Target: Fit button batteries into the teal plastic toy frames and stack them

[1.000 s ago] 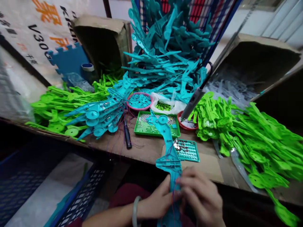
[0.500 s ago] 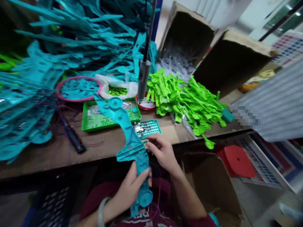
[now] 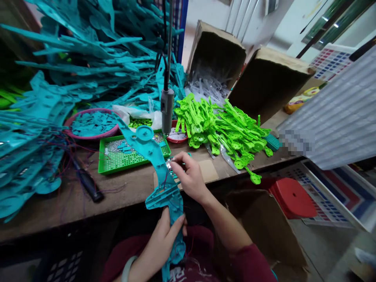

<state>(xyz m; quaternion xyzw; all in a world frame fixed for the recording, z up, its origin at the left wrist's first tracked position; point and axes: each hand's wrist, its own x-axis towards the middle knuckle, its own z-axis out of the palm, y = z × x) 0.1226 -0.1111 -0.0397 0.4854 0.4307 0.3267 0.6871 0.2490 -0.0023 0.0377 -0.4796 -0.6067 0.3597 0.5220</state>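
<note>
Across the bench's near edge, a long turquoise plastic part runs from the person's lap up and away, its lower end towards the body. Its long axis leans left as it goes out, and the upper half curves further left past a round disc, so the tapered tip points to the far left, in view against the pink basin and above the green tray. The left hand holds the part's lower half, below the wide ridged section, thumb on the face that shows and fingers wrapped around the far edge. Thin wires lie along the part above that section. The right hand is just right of the part's middle, beside some small silver discs, with thumb and fingertips drawn close together; whether they pinch something small I cannot tell at this size. A grey power screwdriver hangs beyond, near the red basket, and a black-handled tool lies on the bench at left
</note>
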